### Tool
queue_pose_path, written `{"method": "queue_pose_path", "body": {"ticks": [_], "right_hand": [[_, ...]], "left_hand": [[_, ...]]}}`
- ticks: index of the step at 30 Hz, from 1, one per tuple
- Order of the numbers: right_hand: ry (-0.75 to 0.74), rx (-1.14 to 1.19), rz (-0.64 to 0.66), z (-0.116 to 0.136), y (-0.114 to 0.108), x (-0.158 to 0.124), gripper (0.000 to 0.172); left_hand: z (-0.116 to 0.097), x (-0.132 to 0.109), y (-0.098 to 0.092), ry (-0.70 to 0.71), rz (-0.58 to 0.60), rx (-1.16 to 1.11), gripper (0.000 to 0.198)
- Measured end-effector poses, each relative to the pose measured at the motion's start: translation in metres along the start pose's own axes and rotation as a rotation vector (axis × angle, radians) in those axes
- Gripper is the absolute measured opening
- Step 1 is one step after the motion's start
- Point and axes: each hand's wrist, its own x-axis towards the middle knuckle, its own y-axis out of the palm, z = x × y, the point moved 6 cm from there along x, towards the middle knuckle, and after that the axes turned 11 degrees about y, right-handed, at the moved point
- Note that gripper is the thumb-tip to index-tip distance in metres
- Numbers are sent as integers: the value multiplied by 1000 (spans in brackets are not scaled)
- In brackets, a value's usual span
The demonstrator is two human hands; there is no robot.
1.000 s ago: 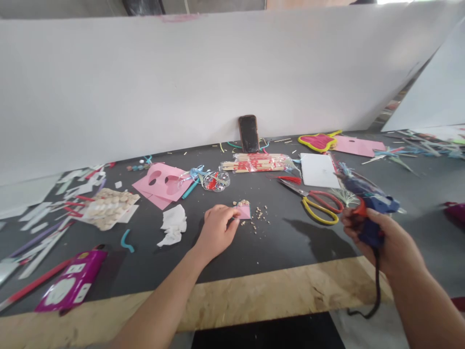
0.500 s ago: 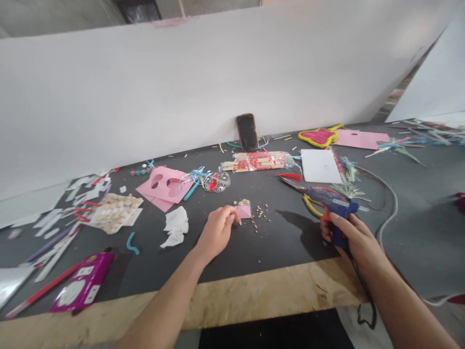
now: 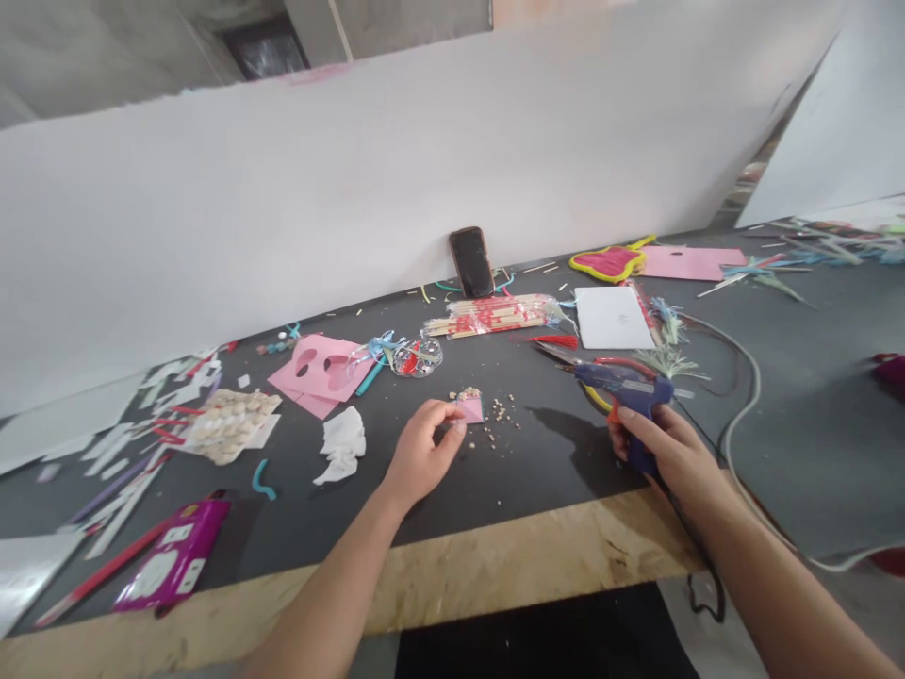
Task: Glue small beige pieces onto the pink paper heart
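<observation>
Left of frame: one magenta packet (image 3: 172,566) near the lower left corner, one blister card of pale shells (image 3: 230,422), one crumpled white tissue (image 3: 341,443), all on the dark worktop (image 3: 537,471).
Left hand (image 3: 422,451): fingertips pinched on the corner of one small pink card (image 3: 470,408), just left of centre.
Beads (image 3: 499,413): a loose scatter beside and on that card, too small to count.
Step in hand: as I judge it, gluing beads onto the card; the gun is not yet at it.
Right hand (image 3: 665,451): clenched round one blue glue gun (image 3: 626,393), right of centre, nozzle pointing left.
Next move: calls for bringing the nozzle leftward onto the card while it is pinned flat.
Behind: one phone (image 3: 471,261), one pair of scissors (image 3: 590,363).
</observation>
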Motion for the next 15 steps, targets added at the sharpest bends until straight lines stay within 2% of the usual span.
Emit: {"method": "queue_pose_path", "body": {"ticks": [2,6,11,15], "right_hand": [[-4,-8,8,0,1,0,32],[-11,-59,23,2,2,0,34],[-27,-157,29,3,1,-2,34],[-48,-195,24,6,2,-2,34]], "left_hand": [[6,-2,-2,-31,11,104,15],[11,-6,-4,-87,126,216,22],[-3,-5,-8,-87,155,129,24],[-4,-10,-5,-156,166,18,28]]}}
